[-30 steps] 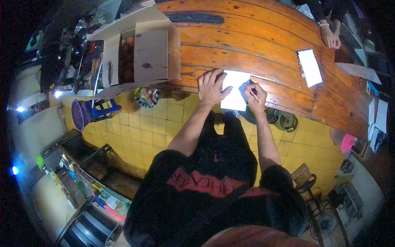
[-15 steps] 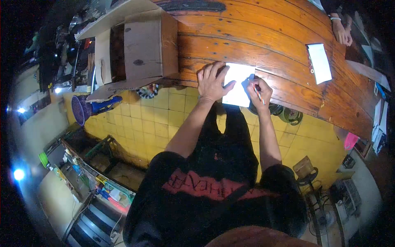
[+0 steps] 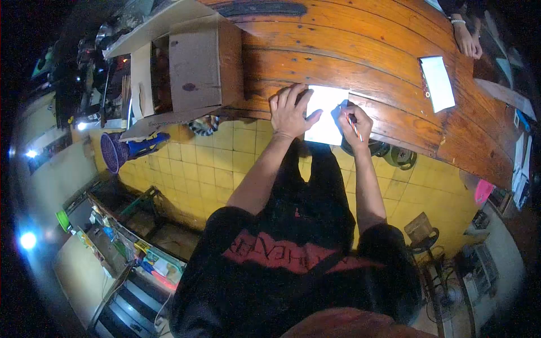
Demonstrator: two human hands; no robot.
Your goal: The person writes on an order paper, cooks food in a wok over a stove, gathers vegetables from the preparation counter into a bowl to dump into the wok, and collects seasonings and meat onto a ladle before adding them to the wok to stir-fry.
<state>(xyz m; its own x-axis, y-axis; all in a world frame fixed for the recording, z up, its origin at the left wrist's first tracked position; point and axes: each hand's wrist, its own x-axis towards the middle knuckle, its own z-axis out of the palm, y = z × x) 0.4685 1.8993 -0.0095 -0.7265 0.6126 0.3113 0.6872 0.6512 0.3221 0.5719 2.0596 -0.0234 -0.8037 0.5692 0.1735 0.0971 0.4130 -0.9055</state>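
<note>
Nearest the camera, short of the white sheet (image 3: 327, 128), is a dark cloth shirt (image 3: 293, 290) with a red printed band; below and to the left of the sheet lies a floor (image 3: 220, 160) of square yellow tiles. The sheet is thin, flat and rectangular, and its near end appears to overhang the bench edge. The left hand (image 3: 290, 117) lies palm down at the sheet's left edge, fingers spread and thumb set apart on the paper, presumably to keep it from sliding. The right hand (image 3: 361, 123), at the sheet's right edge, has its fingers closed around a slim striped pen (image 3: 354, 128), tilted with its tip toward the paper, a grip suited to fine control; tip contact cannot be confirmed. Beneath and beyond the sheet runs the bench (image 3: 349, 50), glossy orange-brown planks with dark seams. Left of the sheet stands an open box (image 3: 194, 73) of creased brown cardboard. Farther right of the sheet lies a white pad (image 3: 438, 87); beyond that, another person's hands (image 3: 468, 44) rest together.
</note>
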